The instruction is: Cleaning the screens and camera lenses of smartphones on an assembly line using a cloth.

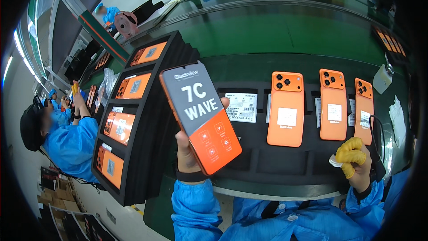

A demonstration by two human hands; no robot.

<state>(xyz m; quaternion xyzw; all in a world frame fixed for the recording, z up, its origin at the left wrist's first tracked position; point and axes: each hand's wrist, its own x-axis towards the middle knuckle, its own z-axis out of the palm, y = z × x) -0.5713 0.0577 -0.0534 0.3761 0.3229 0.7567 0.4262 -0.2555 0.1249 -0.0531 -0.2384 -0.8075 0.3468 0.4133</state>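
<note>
My left hand (187,162) is wrapped round an orange-edged smartphone (203,122), held up and tilted, its front covered by a grey-and-orange printed film. My right hand (360,169) wears yellow finger covers and is closed on a small white wad (335,161), cloth or paper, I cannot tell which. In front of me lies a black foam tray (285,163). Three orange phones, the left one (285,98), the middle one (333,96) and the right one (364,102), rest back up on it, each with a white label. A white printed label (243,107) lies behind the held phone.
Left stands a stack of black foam trays (149,151), the top one holding several orange phones (119,127). At the right are a small white bottle (383,78), a crumpled white sheet (397,120) and a dark cable (381,134). A co-worker in blue (73,145) sits left; beyond runs a green conveyor (267,31).
</note>
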